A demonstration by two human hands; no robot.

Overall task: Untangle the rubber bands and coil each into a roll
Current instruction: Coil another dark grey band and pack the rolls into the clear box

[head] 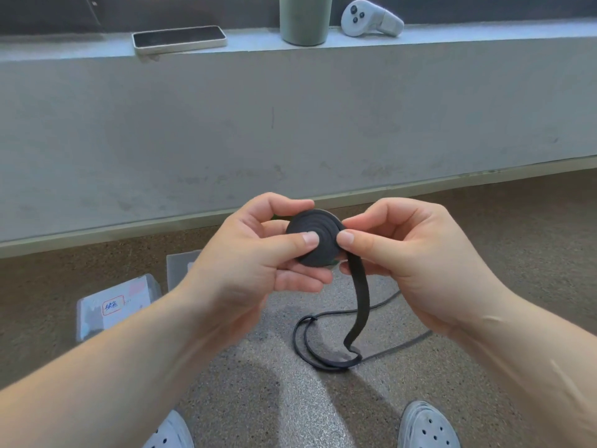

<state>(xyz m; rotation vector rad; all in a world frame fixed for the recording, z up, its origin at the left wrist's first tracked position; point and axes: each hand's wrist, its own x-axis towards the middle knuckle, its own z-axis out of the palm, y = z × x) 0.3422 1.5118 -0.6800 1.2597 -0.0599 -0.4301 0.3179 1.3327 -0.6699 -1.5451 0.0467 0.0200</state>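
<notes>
Coiling in progress, centre of frame: left hand pinches the black roll flat, thumb pressed on its face, other fingers curled behind and under. Roll is a tight spiral of flat elastic band, held in the air above the floor, touching both hands. Right hand just right of it, thumb and forefinger closed on the band where it leaves the roll's lower right edge. Loose tail hangs down from there, soft and limp, curving to the floor at lower centre, where the rest lies in slack loops with a thinner-looking strand running off to the right. Judgement: light, floppy, stretchy material; roll likely springs open if thumb pressure drops, so keep the flat pinch on the faces and feed the tail close to the rim with slight tension. Loops below may snag; cannot tell if knotted. Surface: speckled grey floor, clear plastic boxes at lower left, one labelled. Grey concrete ledge across upper frame carrying a phone upper left, green cup top centre, white controller upper right. Grey clogs at bottom edge.
</notes>
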